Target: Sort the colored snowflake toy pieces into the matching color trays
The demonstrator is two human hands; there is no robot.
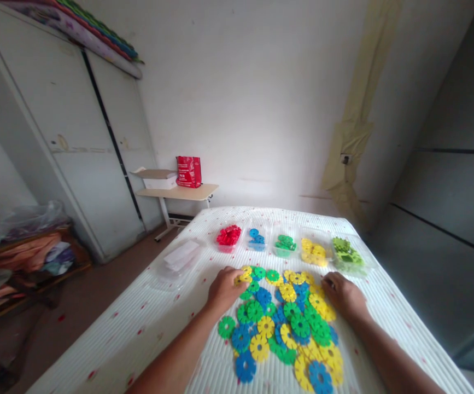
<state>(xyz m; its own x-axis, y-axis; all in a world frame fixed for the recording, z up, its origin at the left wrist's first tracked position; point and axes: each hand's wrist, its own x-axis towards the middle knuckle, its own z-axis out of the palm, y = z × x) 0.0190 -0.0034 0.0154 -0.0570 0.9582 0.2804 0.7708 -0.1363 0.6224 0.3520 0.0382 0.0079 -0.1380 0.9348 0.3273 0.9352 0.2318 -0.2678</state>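
Note:
A loose pile of notched plastic discs, the flower-shaped building kind, lies on the table in yellow, green (255, 311) and blue (245, 366). My left hand (225, 287) is at the pile's far left corner, its fingers closed around a yellow disc (246, 272). At the far right edge of the pile rests my right hand (346, 295), fingers curled beside yellow discs (319, 302); what they hold, if anything, is hidden. Beyond the pile stand clear boxes of red pieces (228, 236), blue discs (256, 238), green discs (285, 243), yellow discs (314, 251) and light green pieces (346, 253).
Clear plastic lids or sheets (181, 257) lie on the left of the white ribbed table cover (146, 328). Against the wall, a small side table (179, 192) carries a white box (158, 180) and a red bag (188, 172). A low shelf (35, 273) with cloths stands at left.

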